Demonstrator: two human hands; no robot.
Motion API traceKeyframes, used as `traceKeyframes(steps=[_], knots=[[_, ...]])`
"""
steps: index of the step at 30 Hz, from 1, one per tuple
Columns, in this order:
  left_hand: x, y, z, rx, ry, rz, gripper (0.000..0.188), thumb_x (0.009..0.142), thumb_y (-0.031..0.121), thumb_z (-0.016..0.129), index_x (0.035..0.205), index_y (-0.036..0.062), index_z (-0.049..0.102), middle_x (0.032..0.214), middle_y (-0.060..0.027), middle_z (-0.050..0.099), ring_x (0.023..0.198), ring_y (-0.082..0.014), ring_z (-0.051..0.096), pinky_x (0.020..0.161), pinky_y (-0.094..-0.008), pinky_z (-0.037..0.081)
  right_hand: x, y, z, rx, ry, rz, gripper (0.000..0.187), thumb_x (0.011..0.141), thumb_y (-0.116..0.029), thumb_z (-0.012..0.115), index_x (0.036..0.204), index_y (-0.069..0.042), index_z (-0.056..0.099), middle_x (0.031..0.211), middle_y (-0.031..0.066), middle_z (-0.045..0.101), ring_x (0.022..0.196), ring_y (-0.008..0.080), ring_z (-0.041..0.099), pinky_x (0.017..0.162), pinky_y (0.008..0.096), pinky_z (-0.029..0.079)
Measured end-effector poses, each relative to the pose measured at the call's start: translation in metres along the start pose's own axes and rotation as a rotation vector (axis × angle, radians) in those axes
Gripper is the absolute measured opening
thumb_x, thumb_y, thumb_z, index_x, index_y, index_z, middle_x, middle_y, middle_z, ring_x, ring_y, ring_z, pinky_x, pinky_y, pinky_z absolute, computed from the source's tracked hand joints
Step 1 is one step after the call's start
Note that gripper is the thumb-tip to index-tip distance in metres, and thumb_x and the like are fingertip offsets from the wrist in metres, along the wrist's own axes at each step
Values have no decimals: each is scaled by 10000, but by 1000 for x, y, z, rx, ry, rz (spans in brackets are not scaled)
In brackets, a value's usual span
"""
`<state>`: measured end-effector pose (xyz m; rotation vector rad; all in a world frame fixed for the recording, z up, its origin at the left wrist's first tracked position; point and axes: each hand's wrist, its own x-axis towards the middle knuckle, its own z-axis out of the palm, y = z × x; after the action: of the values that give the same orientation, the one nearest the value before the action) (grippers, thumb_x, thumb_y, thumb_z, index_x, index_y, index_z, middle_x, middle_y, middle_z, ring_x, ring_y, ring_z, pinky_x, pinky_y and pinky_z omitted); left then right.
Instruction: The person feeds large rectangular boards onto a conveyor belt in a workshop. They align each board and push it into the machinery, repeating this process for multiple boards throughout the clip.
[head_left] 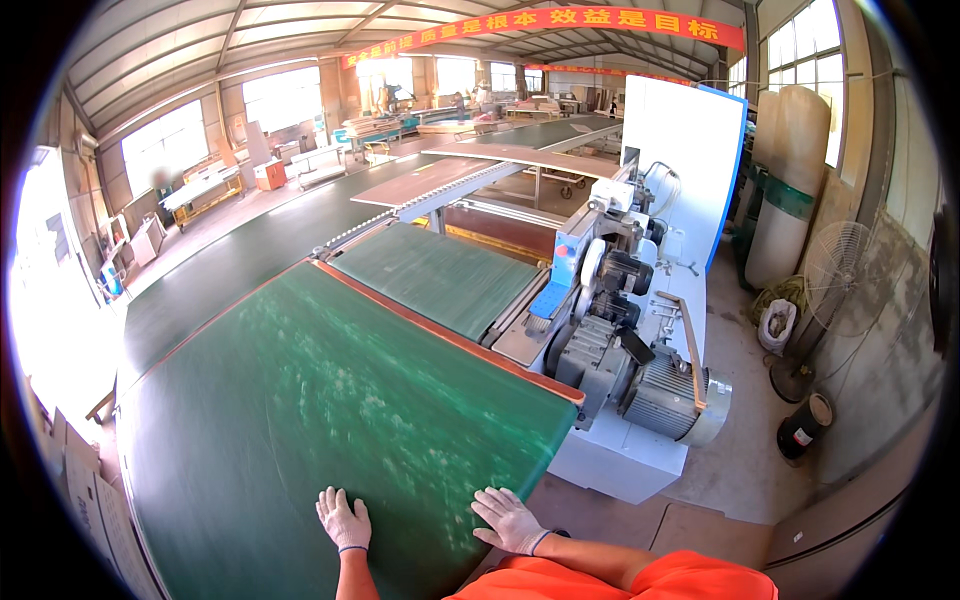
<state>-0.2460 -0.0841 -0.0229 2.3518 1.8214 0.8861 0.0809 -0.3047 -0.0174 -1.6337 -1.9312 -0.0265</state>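
Both my hands wear pale knit gloves and rest on a wide green belt surface (330, 380) with scuffed, lighter streaks. My left hand (344, 519) lies near the front part of the belt, fingers spread, holding nothing. Close to the belt's right edge, my right hand (508, 518) is laid flat with its fingers apart, also without anything in it. A reddish-brown edge strip (450, 335) borders the far side of this belt. Beyond that strip is a smaller green belt (435, 275) beside a machine with grey motors (665, 390).
A white machine panel (675, 160) stands right of the motors. Brown boards (420, 180) lie across rails farther off. A floor fan (838, 275) and a dark drum (805, 425) stand by the right wall. Stacked cardboard (95, 500) sits at the left.
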Motion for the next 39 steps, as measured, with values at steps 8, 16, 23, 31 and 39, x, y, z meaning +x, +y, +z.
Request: traceKeyframes(steps=[8, 16, 23, 31, 39], knots=[[1, -1, 1, 14, -27, -15, 522, 980, 334, 687, 1359, -25, 691, 1570, -246, 591, 1523, -461, 469, 1331, -572, 290, 1, 1, 0, 11, 9, -2, 630, 1045, -474, 705, 1490, -35, 626, 1615, 202, 557, 1522, 416, 495, 1280, 578, 360], [-1, -2, 1, 12, -30, -12, 522, 981, 329, 689, 1363, -27, 689, 1570, -247, 591, 1525, -460, 466, 1330, -571, 290, 1, 1, 0, 3, 18, -6, 617, 1040, -464, 715, 1476, -35, 633, 1604, 196, 569, 1513, 412, 509, 1273, 574, 368], [-1, 0, 5, 2, 16, 8, 494, 963, 296, 712, 1327, -37, 698, 1530, -241, 616, 1497, -468, 494, 1319, -588, 306, 1, 2, 0, -1, 23, -3, 606, 1039, -461, 719, 1465, -38, 643, 1601, 194, 572, 1508, 413, 514, 1268, 577, 374], [-1, -1, 4, 4, 8, 1, 496, 970, 303, 705, 1332, -35, 694, 1543, -242, 608, 1510, -468, 483, 1325, -586, 294, 1, 3, 1, -2, 27, -2, 607, 1037, -465, 720, 1462, -38, 645, 1599, 190, 571, 1513, 407, 505, 1269, 576, 373], [-1, 0, 4, 4, -18, -13, 506, 978, 304, 698, 1351, -38, 680, 1566, -243, 588, 1527, -471, 461, 1330, -585, 282, 0, 4, 2, 12, 7, 11, 610, 1043, -471, 713, 1473, -44, 638, 1613, 194, 561, 1525, 410, 495, 1280, 576, 360]])
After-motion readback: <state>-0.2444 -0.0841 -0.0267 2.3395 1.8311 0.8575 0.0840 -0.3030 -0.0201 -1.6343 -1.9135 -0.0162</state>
